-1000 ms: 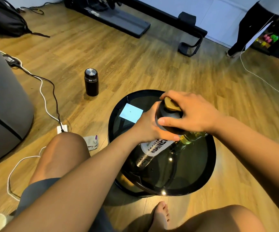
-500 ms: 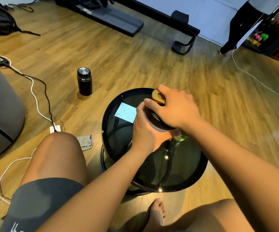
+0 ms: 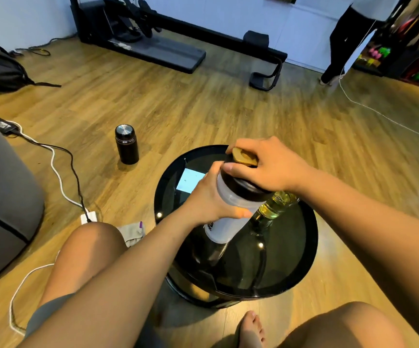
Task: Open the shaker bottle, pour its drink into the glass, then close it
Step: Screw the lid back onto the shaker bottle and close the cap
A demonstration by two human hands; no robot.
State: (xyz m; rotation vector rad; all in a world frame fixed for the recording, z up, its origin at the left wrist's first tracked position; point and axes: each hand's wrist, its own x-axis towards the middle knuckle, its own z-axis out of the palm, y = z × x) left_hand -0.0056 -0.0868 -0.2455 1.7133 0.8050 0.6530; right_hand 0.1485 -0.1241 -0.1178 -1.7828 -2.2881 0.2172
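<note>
The shaker bottle [image 3: 224,217], translucent white with a black lid [image 3: 247,187] and a tan flip cap [image 3: 244,156], is held above the round black glass table [image 3: 301,262]. My left hand [image 3: 209,199] is wrapped around the bottle's body. My right hand [image 3: 270,167] grips the lid from above, fingers around its rim. Just behind the bottle on the right stands the glass [image 3: 277,205] holding yellow drink, partly hidden by my right wrist and the bottle.
A black thermos flask [image 3: 126,144] stands on the wooden floor to the left. White and black cables [image 3: 60,169] run to a charger by my left knee. A white paper [image 3: 189,180] lies on the table. A person's legs [image 3: 339,46] stand far right.
The bottle's white body shows more below the lid now, and my left hand grips it lower. My right hand stays on the lid. The camera view has tilted up.
</note>
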